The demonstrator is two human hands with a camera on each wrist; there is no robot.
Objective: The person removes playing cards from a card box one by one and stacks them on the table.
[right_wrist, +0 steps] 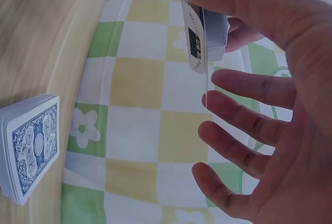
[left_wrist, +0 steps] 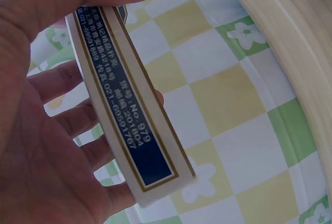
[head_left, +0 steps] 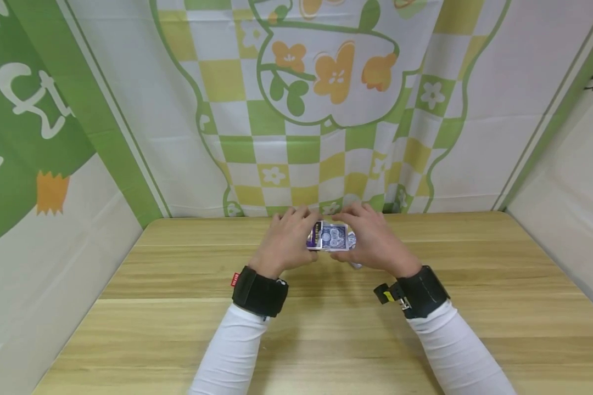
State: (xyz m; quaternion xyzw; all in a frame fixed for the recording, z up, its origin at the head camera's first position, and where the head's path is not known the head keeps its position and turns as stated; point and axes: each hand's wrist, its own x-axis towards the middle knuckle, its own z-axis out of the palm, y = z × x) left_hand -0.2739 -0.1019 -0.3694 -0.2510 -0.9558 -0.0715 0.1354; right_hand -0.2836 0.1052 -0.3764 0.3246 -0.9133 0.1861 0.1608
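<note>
In the head view my left hand (head_left: 289,238) grips a playing card box (head_left: 314,236) between thumb and fingers. The left wrist view shows the box's narrow side (left_wrist: 124,110), dark blue with printed text. Its open end with a rounded white flap (right_wrist: 194,42) appears in the right wrist view. At that end, a blue-backed playing card (head_left: 334,237) spans from the box toward my right hand (head_left: 373,238). The right thumb and fingertips pinch the card by its opposite edges; it shows edge-on in the right wrist view. A deck of playing cards (right_wrist: 35,146) lies nearby, mostly hidden under the right hand in the head view.
The wooden table (head_left: 178,329) ends at a patterned curtain (head_left: 301,148) just beyond both hands. White and green cloth panels (head_left: 34,181) stand at the sides. Each wrist wears a black strap (head_left: 260,293).
</note>
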